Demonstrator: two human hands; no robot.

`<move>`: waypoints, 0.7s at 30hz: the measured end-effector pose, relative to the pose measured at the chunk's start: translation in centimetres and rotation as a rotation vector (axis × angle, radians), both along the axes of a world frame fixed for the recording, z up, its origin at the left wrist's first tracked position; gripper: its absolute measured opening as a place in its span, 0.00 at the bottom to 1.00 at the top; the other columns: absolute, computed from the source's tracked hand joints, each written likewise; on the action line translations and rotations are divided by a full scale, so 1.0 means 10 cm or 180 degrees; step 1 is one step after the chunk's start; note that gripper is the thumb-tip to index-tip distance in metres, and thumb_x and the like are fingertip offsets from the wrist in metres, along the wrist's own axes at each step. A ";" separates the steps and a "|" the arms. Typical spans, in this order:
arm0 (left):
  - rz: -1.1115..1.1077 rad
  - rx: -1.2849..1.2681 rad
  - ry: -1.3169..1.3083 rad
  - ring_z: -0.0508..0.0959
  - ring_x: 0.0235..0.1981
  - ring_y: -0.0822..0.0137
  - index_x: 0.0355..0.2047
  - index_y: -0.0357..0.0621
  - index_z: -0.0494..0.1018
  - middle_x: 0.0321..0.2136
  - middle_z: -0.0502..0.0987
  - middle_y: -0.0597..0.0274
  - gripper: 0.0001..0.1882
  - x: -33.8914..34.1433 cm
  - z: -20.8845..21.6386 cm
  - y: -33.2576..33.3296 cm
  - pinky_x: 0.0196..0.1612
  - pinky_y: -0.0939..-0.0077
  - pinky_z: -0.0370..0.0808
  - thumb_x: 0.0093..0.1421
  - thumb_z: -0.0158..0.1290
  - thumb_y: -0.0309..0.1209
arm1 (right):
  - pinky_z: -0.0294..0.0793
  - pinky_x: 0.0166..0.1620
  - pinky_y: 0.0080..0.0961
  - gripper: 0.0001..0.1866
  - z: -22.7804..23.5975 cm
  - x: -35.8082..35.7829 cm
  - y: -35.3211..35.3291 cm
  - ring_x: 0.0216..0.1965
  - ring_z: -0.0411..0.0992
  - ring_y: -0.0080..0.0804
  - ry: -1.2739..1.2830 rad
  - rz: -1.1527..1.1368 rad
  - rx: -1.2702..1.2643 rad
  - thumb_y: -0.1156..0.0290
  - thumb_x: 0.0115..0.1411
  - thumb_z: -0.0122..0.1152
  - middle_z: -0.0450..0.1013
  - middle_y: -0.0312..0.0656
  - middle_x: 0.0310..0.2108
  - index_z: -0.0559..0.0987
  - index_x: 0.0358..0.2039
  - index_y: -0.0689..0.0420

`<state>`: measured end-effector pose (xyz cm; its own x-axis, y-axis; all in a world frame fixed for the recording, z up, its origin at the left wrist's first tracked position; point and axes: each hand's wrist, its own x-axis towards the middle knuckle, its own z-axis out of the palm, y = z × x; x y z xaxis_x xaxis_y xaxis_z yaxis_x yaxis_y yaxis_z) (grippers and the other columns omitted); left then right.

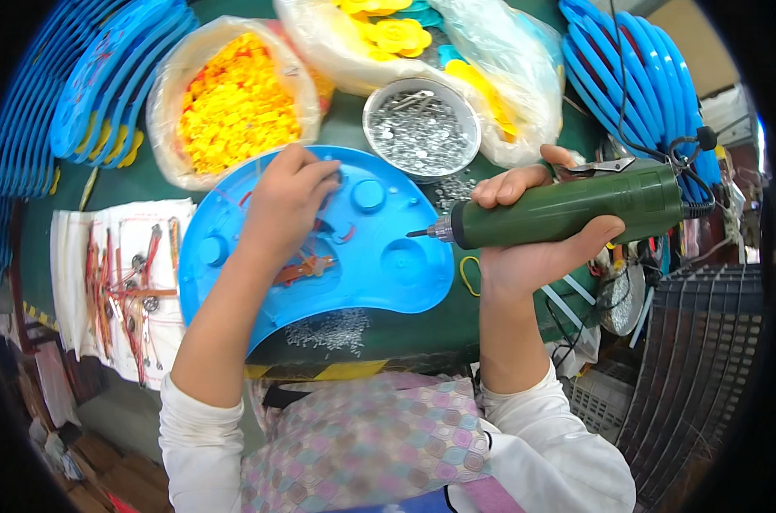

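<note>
A green electric screwdriver (567, 205) lies level in my right hand (533, 231), fingers and thumb wrapped round its body. Its bit points left, over the right rim of a blue curved plastic shell (405, 282). Above the far part of that shell, my left hand (290, 197) is closed, its fingertips bent and pressed together; whatever they hold is hidden. Below the left hand, a small brown circuit board (307, 268) with thin wires sits in the shell. The shell's round raised posts (369, 196) show on both sides of the hand.
A metal bowl of screws (422, 132) and a bag of yellow parts (243, 107) stand beyond the shell. Loose screws (328, 332) lie near the table edge. Wired parts rest on a white cloth (72, 282) at left. Blue shells (644, 85) are stacked far right; a cord trails from the screwdriver.
</note>
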<state>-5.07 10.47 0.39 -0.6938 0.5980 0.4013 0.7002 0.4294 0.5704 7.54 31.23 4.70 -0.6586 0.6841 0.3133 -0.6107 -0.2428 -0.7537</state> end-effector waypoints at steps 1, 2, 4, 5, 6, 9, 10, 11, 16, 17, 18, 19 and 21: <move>0.0055 0.0022 -0.0002 0.78 0.36 0.55 0.38 0.38 0.81 0.33 0.75 0.55 0.10 0.02 -0.02 0.02 0.41 0.64 0.77 0.55 0.63 0.24 | 0.76 0.33 0.35 0.54 0.02 0.02 0.08 0.23 0.72 0.35 0.0051 -0.0052 -0.0023 0.17 0.58 0.37 0.72 0.43 0.22 0.70 0.54 0.62; 0.0091 -0.0040 0.0185 0.78 0.36 0.55 0.39 0.36 0.81 0.33 0.75 0.55 0.11 0.04 -0.01 0.00 0.40 0.63 0.76 0.55 0.63 0.23 | 0.76 0.34 0.35 0.54 0.01 0.05 0.15 0.24 0.72 0.35 0.0093 -0.0177 0.0117 0.18 0.59 0.36 0.72 0.42 0.22 0.71 0.54 0.63; 0.0133 -0.0203 0.0575 0.78 0.35 0.54 0.39 0.36 0.80 0.32 0.75 0.55 0.11 0.09 -0.02 0.02 0.40 0.63 0.76 0.54 0.62 0.23 | 0.77 0.34 0.36 0.54 0.00 0.10 0.29 0.24 0.73 0.35 0.0011 -0.0442 0.0398 0.18 0.59 0.36 0.72 0.43 0.22 0.71 0.54 0.63; 0.0163 -0.0283 0.0769 0.78 0.35 0.54 0.40 0.35 0.80 0.32 0.75 0.55 0.12 0.10 -0.03 0.04 0.39 0.63 0.76 0.54 0.62 0.22 | 0.77 0.34 0.36 0.54 0.00 0.14 0.36 0.24 0.73 0.35 -0.0031 -0.0569 0.0539 0.18 0.59 0.36 0.72 0.43 0.22 0.71 0.54 0.63; 0.0102 -0.0289 0.0843 0.78 0.35 0.55 0.40 0.35 0.80 0.31 0.75 0.55 0.12 0.09 -0.03 0.04 0.38 0.63 0.76 0.54 0.62 0.21 | 0.77 0.34 0.36 0.54 -0.04 0.17 0.41 0.24 0.74 0.36 -0.0084 -0.0641 0.0655 0.18 0.59 0.38 0.73 0.43 0.22 0.71 0.54 0.63; 0.0148 -0.0302 0.0748 0.78 0.34 0.56 0.40 0.35 0.80 0.31 0.75 0.55 0.13 0.10 -0.01 0.07 0.37 0.64 0.77 0.53 0.62 0.20 | 0.78 0.35 0.36 0.54 -0.16 0.27 0.44 0.25 0.75 0.37 -0.0370 -0.0596 0.0935 0.18 0.58 0.39 0.73 0.44 0.23 0.69 0.55 0.64; 0.0145 -0.0264 0.0792 0.78 0.34 0.58 0.40 0.35 0.80 0.31 0.76 0.56 0.13 0.10 -0.01 0.07 0.35 0.66 0.77 0.52 0.63 0.19 | 0.78 0.35 0.35 0.55 -0.23 0.30 0.46 0.25 0.75 0.38 -0.0427 -0.0351 0.1004 0.18 0.57 0.41 0.74 0.45 0.23 0.66 0.56 0.64; 0.0127 -0.0253 0.0755 0.79 0.34 0.58 0.40 0.35 0.80 0.31 0.76 0.56 0.13 0.09 -0.01 0.06 0.35 0.66 0.77 0.52 0.63 0.19 | 0.78 0.36 0.35 0.55 -0.27 0.31 0.45 0.25 0.75 0.38 -0.0453 -0.0277 0.1026 0.18 0.57 0.42 0.74 0.45 0.23 0.65 0.56 0.63; 0.0094 -0.0300 0.0729 0.79 0.34 0.59 0.40 0.34 0.80 0.31 0.76 0.56 0.13 0.09 0.00 0.05 0.35 0.67 0.77 0.52 0.63 0.18 | 0.79 0.37 0.34 0.54 -0.48 0.27 0.38 0.27 0.76 0.37 -0.0589 0.0124 0.1005 0.18 0.57 0.44 0.74 0.45 0.25 0.63 0.56 0.63; 0.0105 -0.0332 0.0755 0.79 0.34 0.59 0.40 0.34 0.79 0.31 0.76 0.56 0.13 0.09 0.01 0.05 0.35 0.67 0.77 0.52 0.63 0.18 | 0.79 0.37 0.34 0.54 -0.47 0.25 0.39 0.27 0.76 0.36 -0.0613 0.0078 0.1023 0.19 0.57 0.44 0.74 0.45 0.25 0.63 0.56 0.63; 0.0103 -0.0362 0.0754 0.79 0.34 0.59 0.40 0.34 0.79 0.32 0.76 0.55 0.13 0.09 0.00 0.04 0.36 0.67 0.77 0.53 0.62 0.19 | 0.79 0.37 0.34 0.53 -0.46 0.24 0.39 0.28 0.76 0.36 -0.0638 0.0041 0.1050 0.19 0.57 0.44 0.74 0.44 0.25 0.63 0.56 0.63; 0.0101 -0.0392 0.0752 0.78 0.35 0.58 0.41 0.34 0.79 0.32 0.75 0.55 0.13 0.10 -0.01 0.03 0.36 0.67 0.77 0.53 0.62 0.19 | 0.79 0.38 0.34 0.53 -0.45 0.23 0.40 0.28 0.76 0.36 -0.0662 0.0004 0.1077 0.19 0.58 0.44 0.74 0.44 0.26 0.63 0.56 0.63; 0.0092 -0.0540 0.0777 0.78 0.36 0.57 0.42 0.34 0.78 0.33 0.75 0.54 0.13 0.11 -0.01 0.03 0.38 0.66 0.76 0.54 0.60 0.20 | 0.79 0.38 0.33 0.53 -0.45 0.19 0.44 0.28 0.76 0.36 -0.0572 -0.0158 0.1165 0.20 0.58 0.44 0.74 0.45 0.25 0.63 0.56 0.64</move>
